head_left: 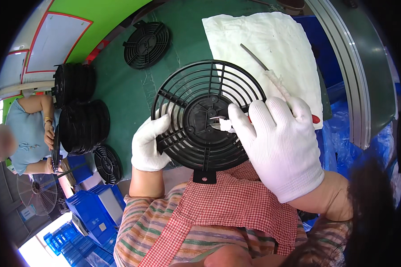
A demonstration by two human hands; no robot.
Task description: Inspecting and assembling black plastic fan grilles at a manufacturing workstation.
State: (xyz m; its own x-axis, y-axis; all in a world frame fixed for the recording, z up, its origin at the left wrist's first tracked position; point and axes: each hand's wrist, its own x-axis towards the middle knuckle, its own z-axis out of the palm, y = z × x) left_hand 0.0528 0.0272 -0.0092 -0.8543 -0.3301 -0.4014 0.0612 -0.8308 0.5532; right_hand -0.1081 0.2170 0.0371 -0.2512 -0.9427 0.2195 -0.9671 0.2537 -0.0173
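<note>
A round black plastic fan grille [208,113] with concentric rings and a solid hub is held up in front of me. My left hand [149,144], in a white knitted glove, grips its left rim with the thumb on top. Over the right side sits my gloved right hand [283,142], closed round a slim red-handled tool [315,119]. The tool's white-wrapped front end [223,125] meets the hub; its exact kind is hidden. A metal rod with a white-wrapped handle [275,79] runs behind my right fingers; I cannot tell whether they touch it.
Beneath is a green tabletop [116,95] with a white cloth [272,38] at right. Another black grille [147,43] lies at the far side; stacked grilles [83,127] stand left. There a person [31,129] holds a grille. A metal rail [343,62] bounds the right side.
</note>
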